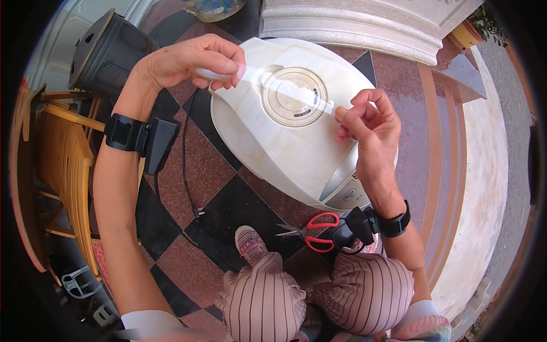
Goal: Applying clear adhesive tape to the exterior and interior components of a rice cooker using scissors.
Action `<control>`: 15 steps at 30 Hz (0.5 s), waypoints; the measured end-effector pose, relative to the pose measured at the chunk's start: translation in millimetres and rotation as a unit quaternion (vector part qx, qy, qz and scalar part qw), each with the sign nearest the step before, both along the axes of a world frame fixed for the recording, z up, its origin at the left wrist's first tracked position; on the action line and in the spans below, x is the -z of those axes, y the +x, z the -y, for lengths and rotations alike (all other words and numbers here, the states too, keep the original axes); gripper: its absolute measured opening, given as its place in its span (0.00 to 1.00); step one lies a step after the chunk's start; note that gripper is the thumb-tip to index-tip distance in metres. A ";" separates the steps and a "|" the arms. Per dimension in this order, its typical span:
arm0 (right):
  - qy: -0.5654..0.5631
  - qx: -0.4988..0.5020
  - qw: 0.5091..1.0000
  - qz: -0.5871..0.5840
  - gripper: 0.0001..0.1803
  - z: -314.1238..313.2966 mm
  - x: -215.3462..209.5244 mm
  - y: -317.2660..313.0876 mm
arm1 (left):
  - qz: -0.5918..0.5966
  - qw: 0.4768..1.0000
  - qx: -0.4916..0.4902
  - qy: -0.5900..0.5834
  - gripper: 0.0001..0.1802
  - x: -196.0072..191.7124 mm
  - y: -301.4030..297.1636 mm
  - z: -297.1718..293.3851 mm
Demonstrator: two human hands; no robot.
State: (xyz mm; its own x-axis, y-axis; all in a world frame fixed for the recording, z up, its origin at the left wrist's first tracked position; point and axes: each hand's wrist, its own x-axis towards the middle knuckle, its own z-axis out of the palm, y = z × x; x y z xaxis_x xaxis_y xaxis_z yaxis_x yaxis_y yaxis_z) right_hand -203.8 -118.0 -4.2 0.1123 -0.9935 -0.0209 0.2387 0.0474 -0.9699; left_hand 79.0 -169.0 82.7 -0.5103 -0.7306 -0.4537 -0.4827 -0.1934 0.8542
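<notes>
A clear strip of tape (285, 89) is stretched between my two hands, above a big white appliance (273, 148) with a rounded lid. My left hand (208, 60) is closed on a whitish roll of tape (212, 74), mostly covered by the fingers. With thumb and forefinger, my right hand (367, 119) pinches the other end of the strip. Under the tape, the lid has a round vent (294, 97), and a silver panel (342, 182) sits at its near right edge. Red-handled scissors (321, 232) lie near my right wrist, blades pointing left.
A black power cord (184, 165) with a plug runs over the checkered tile floor (211, 216). Wooden chairs (65, 148) and a dark metal drum (105, 54) stand at left. Behind the appliance is a white plinth (347, 28). My striped knees (262, 302) are close in front.
</notes>
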 end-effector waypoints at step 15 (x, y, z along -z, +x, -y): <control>-0.003 -0.002 0.991 -0.134 0.10 -3.1 -0.4 7.2 | 0.265 0.945 -0.099 -0.161 0.14 22.6 -17.5 21.5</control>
State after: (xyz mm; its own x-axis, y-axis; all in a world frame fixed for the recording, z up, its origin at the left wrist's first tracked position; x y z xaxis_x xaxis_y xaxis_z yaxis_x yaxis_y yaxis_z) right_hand -196.6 -114.9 -3.8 0.1065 -0.9933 -0.0446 -0.0284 0.0418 -0.9987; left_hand 61.5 -190.5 60.1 -0.1112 -0.9319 -0.3451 -0.8412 -0.0966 0.5319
